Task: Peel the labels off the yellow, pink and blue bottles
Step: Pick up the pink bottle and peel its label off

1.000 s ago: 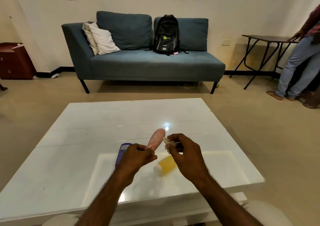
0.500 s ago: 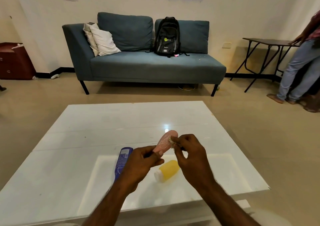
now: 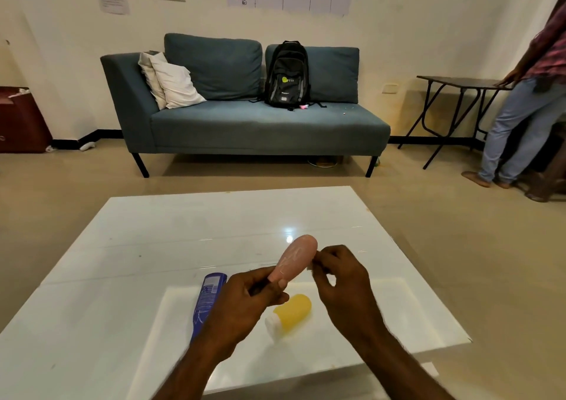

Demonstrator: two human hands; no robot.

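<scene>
My left hand (image 3: 249, 297) grips the lower end of the pink bottle (image 3: 295, 257), which tilts up and away above the white table (image 3: 153, 246). My right hand (image 3: 340, 272) pinches a small pale scrap of label (image 3: 310, 266) right at the bottle's right side. Whitish glue marks show on the pink surface. The blue bottle (image 3: 208, 295) lies on the table to the left, partly behind my left hand, with its label on. Between my forearms the yellow bottle (image 3: 291, 312) with a white cap lies on the table.
A blue sofa (image 3: 245, 123) with a black backpack (image 3: 286, 74) and white pillows stands beyond the table. A person (image 3: 526, 102) leans on a dark folding table (image 3: 459, 84) at the right. A dark red box (image 3: 21, 120) sits at the far left.
My right hand has come back against the pink bottle's right side with the label scrap in its fingers. The view has tilted up slightly; the blue and yellow bottles stay put.
</scene>
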